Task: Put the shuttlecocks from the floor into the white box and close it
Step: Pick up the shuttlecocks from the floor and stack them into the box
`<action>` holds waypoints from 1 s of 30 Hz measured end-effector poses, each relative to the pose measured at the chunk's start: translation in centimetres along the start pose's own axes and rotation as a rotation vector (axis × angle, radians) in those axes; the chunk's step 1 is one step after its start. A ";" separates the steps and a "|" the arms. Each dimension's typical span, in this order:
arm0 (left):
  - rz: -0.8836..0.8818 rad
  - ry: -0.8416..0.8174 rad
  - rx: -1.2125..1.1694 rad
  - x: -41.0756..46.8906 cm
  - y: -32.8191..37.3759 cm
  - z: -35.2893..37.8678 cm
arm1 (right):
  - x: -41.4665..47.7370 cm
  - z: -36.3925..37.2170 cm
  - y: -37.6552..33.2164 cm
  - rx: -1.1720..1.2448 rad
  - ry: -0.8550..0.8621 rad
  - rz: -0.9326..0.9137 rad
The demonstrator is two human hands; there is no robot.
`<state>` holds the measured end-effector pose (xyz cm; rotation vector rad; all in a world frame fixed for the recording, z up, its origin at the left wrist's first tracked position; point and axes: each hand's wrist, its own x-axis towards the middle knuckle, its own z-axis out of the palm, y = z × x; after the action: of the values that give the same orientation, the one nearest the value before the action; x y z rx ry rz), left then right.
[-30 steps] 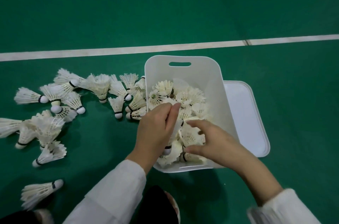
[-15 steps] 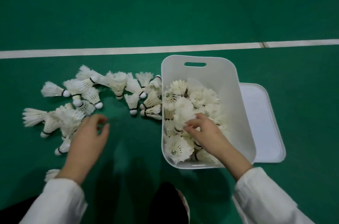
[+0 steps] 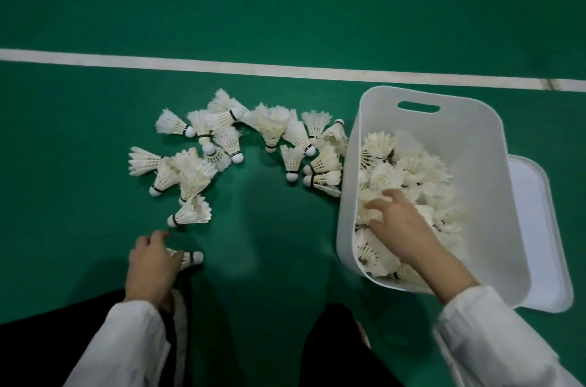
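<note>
Green court floor (image 3: 285, 6). At three o'clock, white box (image 3: 475, 149) holds heaped shuttlecocks (image 3: 409, 164); right hand (image 3: 399, 225) rests on them, fingers spread. At eight o'clock, left hand (image 3: 152, 263) grips one shuttlecock (image 3: 192, 257). Loose shuttlecocks (image 3: 272, 130) lie at ten o'clock.

The person wears a white long-sleeved top of thin, slightly creased cloth. The left sleeve (image 3: 120, 348) is loose and gathers into a soft cuff at the wrist. The right sleeve (image 3: 494, 339) is the same, with a rumpled cuff. The left grip (image 3: 152, 266) and right grip (image 3: 402, 225) are bare hands. Below are black trousers (image 3: 342, 355), and the edge of a pale shoe (image 3: 179, 313) shows beside the left cuff.
</note>
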<state>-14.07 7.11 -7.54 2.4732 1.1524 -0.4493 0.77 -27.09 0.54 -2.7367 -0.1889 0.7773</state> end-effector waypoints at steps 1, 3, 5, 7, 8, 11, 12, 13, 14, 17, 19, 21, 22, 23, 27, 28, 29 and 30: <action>-0.008 -0.007 -0.012 0.0 -0.2 0.1 | -0.5 -0.6 -0.7 -0.021 0.069 0.000; -0.048 -0.034 -0.035 0.1 -0.6 0.4 | -1.6 -1.7 -2.4 -0.010 0.240 -0.057; -0.114 -0.070 -0.060 0.1 -1.0 0.5 | -2.4 -2.2 -5.2 0.049 0.363 -0.201; -0.148 -0.108 -0.109 -0.1 -1.2 0.2 | -2.4 -1.7 -8.5 0.082 0.377 -0.364; -0.150 -0.115 -0.148 -0.2 -1.2 0.1 | -2.1 -1.0 -10.0 0.077 0.356 -0.437; -0.116 -0.072 -0.268 -0.3 -1.8 -0.1 | -0.2 2.7 -14.2 0.058 0.161 -0.584; -0.103 -0.040 -0.304 -0.3 -1.9 -0.2 | 0.7 4.1 -15.3 0.049 0.086 -0.601; -0.090 -0.012 -0.342 -0.3 -1.9 -0.3 | 1.6 5.2 -16.2 0.030 0.021 -0.605; -0.078 0.011 -0.377 -0.3 -1.8 -0.6 | 2.5 6.2 -17.2 0.010 -0.042 -0.603; -0.052 0.039 -0.402 -0.1 -1.4 -1.4 | 5.2 8.2 -20.2 0.020 -0.175 -0.604; -0.065 0.021 -0.379 0.0 -0.7 -1.7 | 6.8 9.1 -21.8 0.037 -0.223 -0.608; -0.090 -0.018 -0.334 0.5 0.5 -1.8 | 8.2 10.0 -22.9 0.030 -0.283 -0.612; -0.088 -0.047 -0.304 0.9 1.0 -1.6 | 8.8 10.3 -23.3 0.020 -0.309 -0.615; -0.077 -0.074 -0.272 1.3 1.6 -1.5 | 9.3 10.6 -23.6 0.012 -0.330 -0.617; -0.074 -0.139 -0.192 3.3 3.0 -0.5 | 10.5 11.5 -23.5 0.032 -0.378 -0.580; -0.083 -0.148 -0.177 3.7 3.2 -0.5 | 10.6 11.6 -23.2 0.043 -0.367 -0.576; -0.089 -0.157 -0.157 4.1 3.4 -0.3 | 10.7 11.7 -22.9 0.053 -0.344 -0.574; -0.089 -0.157 -0.133 4.4 3.5 -0.3 | 10.7 11.6 -22.6 0.068 -0.308 -0.568</action>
<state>-8.62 8.06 -8.48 2.2378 1.1906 -0.5626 2.56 -0.65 -7.14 -2.2950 -0.9330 0.9915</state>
